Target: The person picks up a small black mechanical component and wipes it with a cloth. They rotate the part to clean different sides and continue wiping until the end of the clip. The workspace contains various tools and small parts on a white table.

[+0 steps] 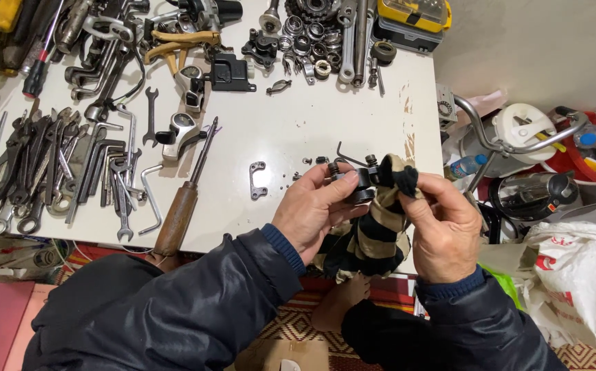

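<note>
Nearest the camera, two dark padded sleeves reach forward over a patterned mat, where a bare foot (342, 302) shows between the arms. Just past the cuffs, the left hand (313, 211) is closed around a small black metal part (356, 182) with bolt heads standing up from it, thumb on top and fingers curled beneath. The right hand (442, 227) pinches a black-and-tan striped rag (373, 233), its fingers pressing the cloth against the right side of the part; the loose rest of the rag hangs down between the wrists. Both hands hover at the near edge of a white table (311, 117), with the part over that edge.

On the table just beyond the hands lie a small flat metal bracket (257, 179), a few tiny screws and a bent black hex key (347, 155). Left of those rests a long screwdriver with a wooden handle (182, 199), and farther left a thick spread of wrenches (71, 172) and hex keys. At the far edge sit a pile of bearings and rings (308, 38) and a yellow-lidded case (413, 15).

Off the table's right side, a white plastic bag (579, 275) lies near the right elbow, with a curved chrome handlebar (511, 144) and a red basin (586, 158) behind it.
</note>
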